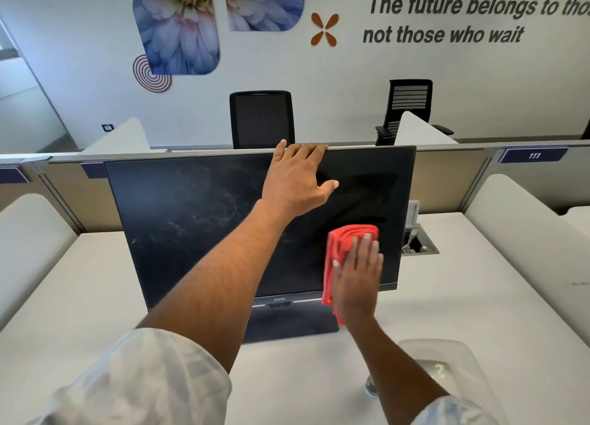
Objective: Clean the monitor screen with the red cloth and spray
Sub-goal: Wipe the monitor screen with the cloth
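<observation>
A dark monitor (191, 220) stands on the white desk, its screen smeared with pale streaks on the left half. My left hand (297, 175) grips the monitor's top edge near the middle, fingers curled over the rim. My right hand (357, 274) lies flat on the red cloth (341, 242) and presses it against the lower right part of the screen. The cloth hangs down past the bottom bezel. A clear bottle-like object (437, 373), partly hidden behind my right forearm, sits on the desk at the lower right; whether it is the spray I cannot tell.
The white desk (79, 297) has curved white dividers at both sides. A cable box (419, 242) is sunk into the desk to the right of the monitor. Behind the partition stand two black office chairs (261, 118).
</observation>
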The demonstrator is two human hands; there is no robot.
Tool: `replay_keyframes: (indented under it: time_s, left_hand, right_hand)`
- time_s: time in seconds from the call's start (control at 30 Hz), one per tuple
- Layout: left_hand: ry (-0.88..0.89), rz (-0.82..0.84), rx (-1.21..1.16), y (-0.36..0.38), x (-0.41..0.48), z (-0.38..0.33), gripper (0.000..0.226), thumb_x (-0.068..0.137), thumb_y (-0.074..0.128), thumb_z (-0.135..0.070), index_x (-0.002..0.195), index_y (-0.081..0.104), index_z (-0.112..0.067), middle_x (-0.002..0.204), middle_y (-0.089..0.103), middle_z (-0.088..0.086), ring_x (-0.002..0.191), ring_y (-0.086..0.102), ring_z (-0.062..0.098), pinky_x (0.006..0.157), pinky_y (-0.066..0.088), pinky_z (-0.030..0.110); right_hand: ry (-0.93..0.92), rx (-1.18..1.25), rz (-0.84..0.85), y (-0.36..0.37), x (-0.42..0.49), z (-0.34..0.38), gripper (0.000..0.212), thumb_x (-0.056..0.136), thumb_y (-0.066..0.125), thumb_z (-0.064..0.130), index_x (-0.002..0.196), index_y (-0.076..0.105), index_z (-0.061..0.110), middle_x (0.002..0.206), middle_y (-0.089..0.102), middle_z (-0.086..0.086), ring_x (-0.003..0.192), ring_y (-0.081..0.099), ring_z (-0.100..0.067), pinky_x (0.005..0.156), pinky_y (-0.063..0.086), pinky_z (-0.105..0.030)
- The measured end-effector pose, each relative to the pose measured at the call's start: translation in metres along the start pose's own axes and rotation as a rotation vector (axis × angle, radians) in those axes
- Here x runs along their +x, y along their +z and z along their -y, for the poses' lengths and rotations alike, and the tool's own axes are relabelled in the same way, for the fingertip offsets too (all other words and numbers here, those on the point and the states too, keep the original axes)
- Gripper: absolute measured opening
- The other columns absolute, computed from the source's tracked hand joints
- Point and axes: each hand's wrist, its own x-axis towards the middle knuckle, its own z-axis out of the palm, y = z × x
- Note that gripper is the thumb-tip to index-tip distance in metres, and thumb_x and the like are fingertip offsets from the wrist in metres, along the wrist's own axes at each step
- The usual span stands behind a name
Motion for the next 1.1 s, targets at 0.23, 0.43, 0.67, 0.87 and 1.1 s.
replay_keyframes:
  time_s: [0.23, 0.43, 0.67, 0.87, 1.1]
  left_hand:
    - [0.007, 0.011, 0.012, 0.000, 0.002, 0.000, 0.072, 0.084, 0.043, -0.063, 0.144, 0.034, -0.023, 0.146, 0.042, 0.000, 0.137, 0.033, 0.023, 0.117, 0.001, 0.045]
    - [0.004, 0.002, 0.011, 0.002, 0.002, 0.000, 0.072, 0.084, 0.044, -0.063, 0.142, 0.036, -0.022, 0.144, 0.044, 0.000, 0.135, 0.034, 0.022, 0.117, 0.001, 0.045]
    - [0.017, 0.004, 0.005, 0.001, 0.000, 0.002, 0.071, 0.084, 0.044, -0.061, 0.143, 0.035, -0.022, 0.145, 0.043, -0.001, 0.136, 0.033, 0.022, 0.117, -0.002, 0.045]
    - [0.016, 0.010, -0.016, -0.001, 0.000, 0.001, 0.070, 0.084, 0.044, -0.060, 0.143, 0.035, -0.023, 0.146, 0.042, 0.000, 0.137, 0.032, 0.022, 0.116, -0.003, 0.045]
    - [0.005, 0.003, -0.011, 0.000, 0.000, 0.000, 0.069, 0.084, 0.044, -0.059, 0.142, 0.036, -0.024, 0.145, 0.043, -0.001, 0.137, 0.033, 0.022, 0.115, -0.006, 0.043]
  right_hand:
    - [0.755, 0.409, -0.091, -0.009, 0.013, 0.000, 0.064, 0.103, 0.028, 0.038, 0.154, 0.008, 0.004, 0.161, 0.016, -0.022, 0.145, 0.024, -0.043, 0.118, 0.027, -0.051]
    - [0.412, 0.281, 0.005, 0.013, -0.046, 0.078, 0.061, 0.100, 0.046, 0.026, 0.148, 0.027, -0.008, 0.155, 0.021, -0.032, 0.142, 0.025, -0.050, 0.114, 0.031, -0.052]
    - [0.272, 0.193, 0.067, 0.021, -0.068, 0.077, 0.061, 0.101, 0.038, 0.036, 0.149, 0.029, -0.001, 0.155, 0.029, -0.026, 0.140, 0.033, -0.046, 0.111, 0.036, -0.054]
    - [0.821, 0.419, -0.065, 0.009, -0.016, 0.019, 0.063, 0.104, 0.030, 0.036, 0.154, 0.010, 0.002, 0.161, 0.014, -0.021, 0.146, 0.020, -0.043, 0.120, 0.021, -0.050]
    - [0.762, 0.486, -0.030, 0.015, -0.034, 0.063, 0.061, 0.104, 0.035, 0.029, 0.153, 0.013, 0.000, 0.160, 0.015, -0.023, 0.146, 0.019, -0.045, 0.118, 0.019, -0.047]
